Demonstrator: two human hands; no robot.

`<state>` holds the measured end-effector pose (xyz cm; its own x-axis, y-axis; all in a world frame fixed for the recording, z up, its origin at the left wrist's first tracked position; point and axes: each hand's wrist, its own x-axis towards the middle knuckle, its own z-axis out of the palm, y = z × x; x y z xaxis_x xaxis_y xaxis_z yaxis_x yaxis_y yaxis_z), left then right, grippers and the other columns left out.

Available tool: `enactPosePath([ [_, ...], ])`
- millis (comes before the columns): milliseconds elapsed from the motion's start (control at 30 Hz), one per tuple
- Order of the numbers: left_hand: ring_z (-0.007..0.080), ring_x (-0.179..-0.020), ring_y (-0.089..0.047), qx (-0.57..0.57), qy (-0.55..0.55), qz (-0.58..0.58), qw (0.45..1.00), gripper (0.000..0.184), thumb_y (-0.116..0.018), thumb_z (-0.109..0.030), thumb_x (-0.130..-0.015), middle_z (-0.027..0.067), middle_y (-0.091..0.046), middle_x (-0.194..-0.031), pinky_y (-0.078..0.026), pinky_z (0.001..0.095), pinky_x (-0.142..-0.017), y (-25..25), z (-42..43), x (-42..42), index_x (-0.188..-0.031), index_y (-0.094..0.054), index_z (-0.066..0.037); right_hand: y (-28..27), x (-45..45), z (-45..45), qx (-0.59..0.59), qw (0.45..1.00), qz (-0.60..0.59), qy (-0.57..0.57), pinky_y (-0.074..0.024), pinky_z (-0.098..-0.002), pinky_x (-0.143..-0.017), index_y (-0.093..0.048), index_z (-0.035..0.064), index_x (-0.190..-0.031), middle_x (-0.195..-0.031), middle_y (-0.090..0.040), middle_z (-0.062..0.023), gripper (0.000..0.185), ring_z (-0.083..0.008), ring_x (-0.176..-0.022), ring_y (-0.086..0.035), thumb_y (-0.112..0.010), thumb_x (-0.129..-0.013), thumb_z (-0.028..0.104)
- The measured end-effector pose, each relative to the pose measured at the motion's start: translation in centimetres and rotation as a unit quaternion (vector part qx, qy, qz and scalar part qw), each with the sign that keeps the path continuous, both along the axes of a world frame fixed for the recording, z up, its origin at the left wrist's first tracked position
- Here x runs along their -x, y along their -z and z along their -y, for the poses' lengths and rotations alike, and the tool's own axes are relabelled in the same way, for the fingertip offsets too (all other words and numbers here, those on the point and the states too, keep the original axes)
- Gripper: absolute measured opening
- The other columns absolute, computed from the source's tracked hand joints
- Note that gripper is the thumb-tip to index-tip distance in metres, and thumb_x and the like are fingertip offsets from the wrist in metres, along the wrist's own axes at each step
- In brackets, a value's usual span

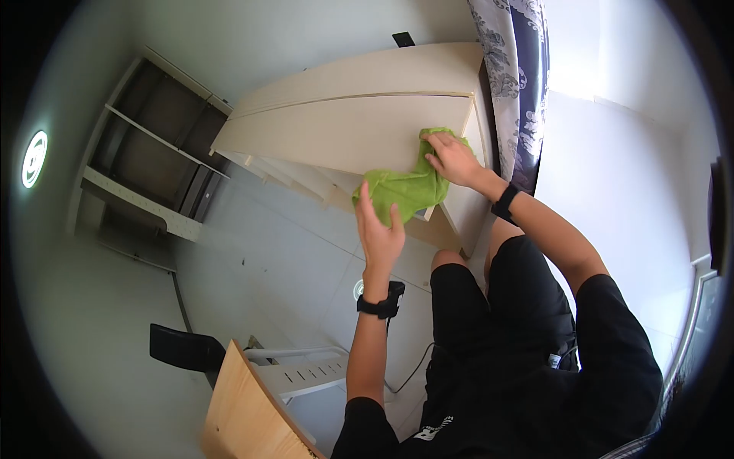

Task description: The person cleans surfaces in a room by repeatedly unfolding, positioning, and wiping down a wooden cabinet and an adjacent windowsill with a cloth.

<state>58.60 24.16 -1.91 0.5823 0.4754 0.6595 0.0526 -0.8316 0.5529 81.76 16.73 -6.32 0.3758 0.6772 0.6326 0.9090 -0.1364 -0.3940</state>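
A crumpled green cloth [413, 190] lies over the front edge of a pale wooden desk [329, 126], with part of it hanging past the edge. My right hand [456, 161] bends its fingers over the cloth's upper end, near the desk's right corner. At the cloth's lower left end is my left hand [381, 236], its fingers stretched upward and the thumb held apart. The left fingers touch the cloth or overlap it in view. Both wrists wear black straps.
A patterned curtain [514, 84] hangs right of the desk. Dark shelving [157, 126] stands at the far left. Lower down are a wooden tabletop [248, 417], a black chair back [183, 348] and a thin cable [413, 373]. Tiled floor [267, 245] lies between.
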Motion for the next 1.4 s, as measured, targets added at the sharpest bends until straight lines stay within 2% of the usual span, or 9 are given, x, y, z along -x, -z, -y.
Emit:
enactPosePath([
  [100,0.0442,-0.125,-0.042,-0.035,0.056,-0.118,0.991,0.07,-0.06,-0.012,-0.091,0.0296,-0.046,-0.131,-0.035,0.0467,-0.107,1.7,-2.2,-4.3,-0.148,-0.023,0.003,4.5,-1.7,-2.2,0.142,0.988,0.043,0.038,-0.0311,-0.0428,-0.113,-0.048,0.0033,-0.137,-0.129,-0.055,-0.0176,0.051,-0.0331,-0.126,-0.048,-0.044,-0.098,0.035],
  [267,0.0492,-0.131,-0.035,-0.122,0.149,-0.277,0.941,0.068,-0.05,-0.026,-0.099,0.0303,-0.039,-0.142,-0.031,0.0488,-0.111,7.2,-7.2,-9.0,-0.15,-0.019,0.004,4.0,-3.1,-2.4,0.186,0.981,0.024,0.053,-0.0252,-0.0411,-0.117,-0.044,0.0044,-0.142,-0.135,-0.053,-0.0162,0.052,-0.0296,-0.132,-0.044,-0.037,-0.099,0.033],
  [467,0.0487,-0.134,-0.031,-0.165,0.147,-0.405,0.887,0.069,-0.044,-0.035,-0.1,0.0276,-0.04,-0.144,-0.026,0.0504,-0.113,5.8,-7.7,-13.2,-0.149,-0.02,0.006,3.6,-5.5,-3.4,0.201,0.976,0.019,0.079,-0.0242,-0.0413,-0.118,-0.042,0.0038,-0.144,-0.135,-0.053,-0.016,0.053,-0.0288,-0.133,-0.043,-0.037,-0.099,0.032],
  [667,0.0493,-0.136,-0.027,-0.199,0.138,-0.466,0.851,0.066,-0.035,-0.034,-0.103,0.0284,-0.037,-0.146,-0.023,0.0479,-0.115,5.2,-7.9,-18.1,-0.15,-0.014,0.008,2.6,-8.7,-3.8,0.238,0.965,-0.023,0.109,-0.0193,-0.0402,-0.12,-0.038,0.0048,-0.146,-0.144,-0.047,-0.0164,0.055,-0.0286,-0.139,-0.036,-0.034,-0.099,0.032],
  [867,0.0496,-0.141,-0.02,-0.224,0.093,-0.549,0.8,0.07,-0.017,-0.042,-0.104,0.027,-0.028,-0.152,-0.011,0.0479,-0.119,5.0,-7.3,-23.2,-0.152,-0.002,0.007,2.2,-12.6,-4.0,0.247,0.958,-0.061,0.131,-0.0139,-0.0388,-0.121,-0.035,0.0083,-0.149,-0.15,-0.04,-0.0148,0.054,-0.0276,-0.144,-0.029,-0.03,-0.101,0.031],
  [967,0.045,-0.142,-0.017,-0.188,0.097,-0.542,0.813,0.07,-0.023,-0.042,-0.102,0.0227,-0.026,-0.154,-0.011,0.0511,-0.118,5.8,-8.4,-25.3,-0.153,-0.006,0.003,2.7,-14.1,-4.5,0.235,0.96,-0.062,0.136,-0.0137,-0.0385,-0.121,-0.036,0.0076,-0.149,-0.151,-0.039,-0.0147,0.054,-0.0272,-0.144,-0.028,-0.029,-0.101,0.032],
  [1100,0.0479,-0.144,-0.008,-0.171,0.082,-0.595,0.781,0.069,-0.016,-0.042,-0.103,0.0245,-0.015,-0.158,-0.006,0.0483,-0.12,4.5,-7.8,-27.4,-0.153,0.005,0.002,2.4,-15.2,-4.9,0.252,0.955,-0.05,0.149,-0.0133,-0.0382,-0.121,-0.035,0.0064,-0.149,-0.15,-0.041,-0.0141,0.053,-0.0258,-0.144,-0.03,-0.028,-0.101,0.03],
  [1200,0.047,-0.145,-0.006,-0.155,0.079,-0.59,0.788,0.069,-0.017,-0.042,-0.103,0.0235,-0.014,-0.158,-0.005,0.0483,-0.12,4.6,-7.8,-27.6,-0.153,0.004,0.001,3.6,-15.8,-5.7,0.198,0.966,-0.004,0.164,-0.0207,-0.04,-0.119,-0.039,0.0016,-0.145,-0.141,-0.049,-0.0175,0.054,-0.0302,-0.136,-0.04,-0.036,-0.099,0.029],
  [1400,0.0464,-0.145,-0.009,-0.176,0.078,-0.55,0.813,0.07,-0.019,-0.043,-0.103,0.0225,-0.017,-0.158,-0.007,0.0486,-0.12,4.8,-7.4,-26.4,-0.153,0.0,0.002,2.2,-14.0,-4.9,0.282,0.946,-0.009,0.159,-0.0144,-0.0394,-0.121,-0.035,0.007,-0.149,-0.148,-0.043,-0.0131,0.053,-0.0258,-0.142,-0.033,-0.031,-0.101,0.028],
])
